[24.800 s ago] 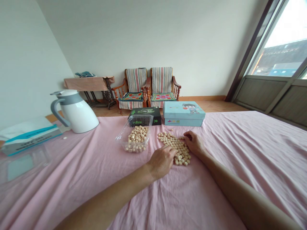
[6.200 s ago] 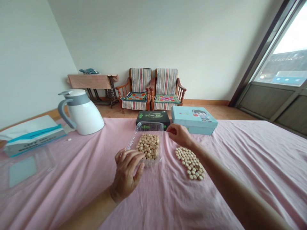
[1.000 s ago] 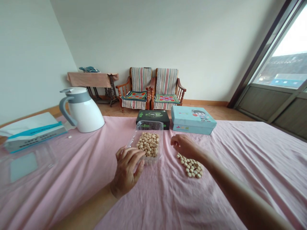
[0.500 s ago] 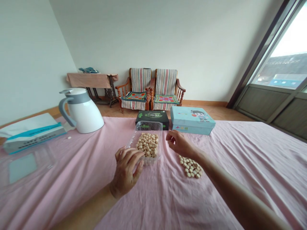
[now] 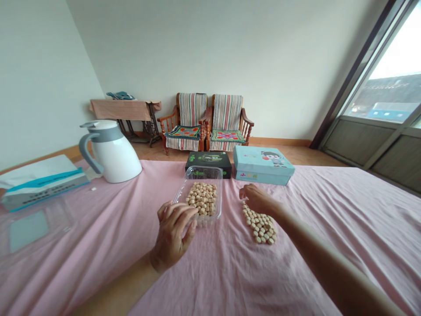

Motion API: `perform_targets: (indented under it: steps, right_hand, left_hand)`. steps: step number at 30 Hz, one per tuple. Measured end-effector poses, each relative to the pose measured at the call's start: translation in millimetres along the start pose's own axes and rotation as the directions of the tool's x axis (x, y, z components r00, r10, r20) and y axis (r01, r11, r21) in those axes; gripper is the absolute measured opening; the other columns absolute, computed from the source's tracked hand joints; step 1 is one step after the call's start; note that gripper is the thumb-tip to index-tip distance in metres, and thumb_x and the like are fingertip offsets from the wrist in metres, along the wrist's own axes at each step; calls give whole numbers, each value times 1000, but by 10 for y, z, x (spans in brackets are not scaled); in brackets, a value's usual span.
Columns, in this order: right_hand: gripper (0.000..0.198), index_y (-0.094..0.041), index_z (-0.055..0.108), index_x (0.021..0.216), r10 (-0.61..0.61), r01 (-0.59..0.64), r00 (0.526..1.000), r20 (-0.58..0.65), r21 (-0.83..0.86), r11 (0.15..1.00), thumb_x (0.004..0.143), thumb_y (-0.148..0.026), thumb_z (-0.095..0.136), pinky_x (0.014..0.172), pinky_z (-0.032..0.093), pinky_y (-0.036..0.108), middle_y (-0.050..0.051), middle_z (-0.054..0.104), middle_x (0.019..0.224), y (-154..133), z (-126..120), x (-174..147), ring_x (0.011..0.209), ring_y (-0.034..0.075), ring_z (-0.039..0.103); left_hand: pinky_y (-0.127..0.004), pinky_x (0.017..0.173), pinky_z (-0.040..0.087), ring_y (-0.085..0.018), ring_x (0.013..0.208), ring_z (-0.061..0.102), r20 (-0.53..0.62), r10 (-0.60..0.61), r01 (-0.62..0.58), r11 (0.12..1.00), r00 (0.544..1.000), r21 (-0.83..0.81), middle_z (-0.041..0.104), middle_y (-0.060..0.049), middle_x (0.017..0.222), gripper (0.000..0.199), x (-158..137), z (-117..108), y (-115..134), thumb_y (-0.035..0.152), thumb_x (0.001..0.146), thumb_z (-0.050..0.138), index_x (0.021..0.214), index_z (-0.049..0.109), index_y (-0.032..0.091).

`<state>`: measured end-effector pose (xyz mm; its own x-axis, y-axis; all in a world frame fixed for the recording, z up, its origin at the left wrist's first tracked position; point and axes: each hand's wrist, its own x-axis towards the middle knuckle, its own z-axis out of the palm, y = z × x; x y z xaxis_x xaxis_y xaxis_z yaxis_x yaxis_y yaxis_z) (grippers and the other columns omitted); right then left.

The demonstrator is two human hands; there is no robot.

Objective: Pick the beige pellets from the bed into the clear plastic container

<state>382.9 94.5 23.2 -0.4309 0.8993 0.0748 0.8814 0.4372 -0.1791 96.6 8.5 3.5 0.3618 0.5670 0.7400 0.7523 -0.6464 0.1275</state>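
A clear plastic tray (image 5: pixel 219 210) with small round beige pieces (image 5: pixel 202 197) in it stands in the middle of the table. My left hand (image 5: pixel 174 230) lies over its near left corner, fingers across the rim and thumb in front. To the right, a loose pile of the same beige pieces (image 5: pixel 261 228) rests on the cloth. At the far end of that pile is my right hand (image 5: pixel 258 198), its fingers bent down and drawn together. Their tips are partly hidden, so what they pinch cannot be made out.
A black box (image 5: pixel 208 164) and a light blue box (image 5: pixel 263 164) stand behind the tray. On the left are a white jug (image 5: pixel 120 156), a tissue pack (image 5: pixel 46 184) and a clear plastic lid (image 5: pixel 29 230). Pink cloth (image 5: pixel 217 272) with folds covers the table.
My right hand has moved right and slightly down, from beside the tray to the far end of the pile, uncovering more pieces. My left hand has stayed at the tray.
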Motion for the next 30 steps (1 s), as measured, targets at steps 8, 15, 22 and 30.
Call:
perform_targets:
  steps: [8,15,22,30]
  right_hand:
    - [20,-15,63,83,9,-6,999,47,-63,998,71,-7,49,74,37,26,9,65,86,-30,97,56,86,19,57]
    - [16,-17,62,83,28,91,948,-318,353,931,72,-13,51,62,40,21,2,65,75,-286,-155,192,67,12,57]
    - [15,-19,64,84,219,77,871,-441,561,824,77,-25,52,64,46,23,1,68,73,-179,-178,110,66,13,64]
    - [25,-15,60,73,652,-152,677,-341,802,577,75,-37,49,49,44,23,6,67,71,586,365,-267,58,16,65]
  left_hand:
    - [-44,98,30,-21,99,54,-7,0,0,1000,1000,-2,65,-5,97,23,13,-2,12,21,85,46,104,60,20]
    - [-44,98,30,-21,99,54,1,-11,11,1000,1000,-12,64,-5,97,23,5,5,17,21,85,47,104,59,20]
    - [-45,99,29,-21,100,54,10,-7,7,1000,1000,23,64,-5,98,23,-14,25,6,21,86,46,105,58,20]
    - [-50,99,29,-27,113,49,-57,131,-124,986,990,114,57,-11,120,33,67,-75,152,20,84,51,117,53,20]
